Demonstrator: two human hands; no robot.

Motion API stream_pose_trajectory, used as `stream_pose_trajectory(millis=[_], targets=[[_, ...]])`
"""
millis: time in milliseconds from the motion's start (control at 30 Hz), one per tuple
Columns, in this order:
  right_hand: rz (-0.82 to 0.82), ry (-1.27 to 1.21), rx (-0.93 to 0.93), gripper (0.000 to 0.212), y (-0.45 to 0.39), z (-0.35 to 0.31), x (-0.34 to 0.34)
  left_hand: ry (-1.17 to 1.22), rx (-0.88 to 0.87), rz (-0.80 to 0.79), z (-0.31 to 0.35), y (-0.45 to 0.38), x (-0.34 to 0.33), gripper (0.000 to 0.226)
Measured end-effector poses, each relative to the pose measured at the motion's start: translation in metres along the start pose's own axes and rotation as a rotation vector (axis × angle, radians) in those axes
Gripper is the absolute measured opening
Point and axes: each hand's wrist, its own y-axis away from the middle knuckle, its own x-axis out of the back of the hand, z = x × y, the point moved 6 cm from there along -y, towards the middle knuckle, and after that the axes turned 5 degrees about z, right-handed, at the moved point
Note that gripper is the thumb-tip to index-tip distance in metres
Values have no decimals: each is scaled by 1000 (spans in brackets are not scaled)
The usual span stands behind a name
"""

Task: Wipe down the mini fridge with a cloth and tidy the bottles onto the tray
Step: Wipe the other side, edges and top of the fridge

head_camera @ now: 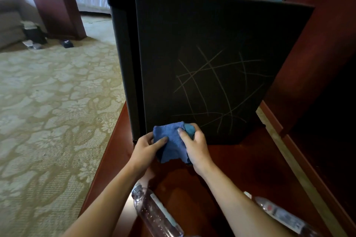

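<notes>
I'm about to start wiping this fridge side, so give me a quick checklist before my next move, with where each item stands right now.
1. Cloth in hand: ok, left hand and right hand both grip it.
2. Cloth on the mini fridge: cannot tell whether it touches the panel.
3. Chalky lines on the panel: not ok, unwiped.
4. Bottles: not ok, both lying on the table.
5. Tray: cannot tell, none clearly in view.

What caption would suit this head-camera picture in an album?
Both hands, left and right, grip a blue cloth before a scratched black mini fridge; two bottles lie nearby.
</notes>
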Motion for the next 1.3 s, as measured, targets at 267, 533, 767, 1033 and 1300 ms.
stream_pose_trajectory(millis=[267, 533, 767, 1033, 1300], targets=[[-247, 43, -162, 28, 1, 25, 9, -258, -95, -9, 11, -1, 1, 27], [-163, 332, -163, 20, -22, 49, 8, -423, -100, 117, 6, -11, 9, 16], [91, 1048, 31, 24, -33, 57, 8, -826, -78, 263, -6, -18, 26, 10], [380, 227, -357, 19, -35, 90, -20, -383, 140, 518, -37, -23, 19, 6], [572, -272, -484, 36, -42, 122, -43, 232, 331, 602, -61, -41, 3, 25]])
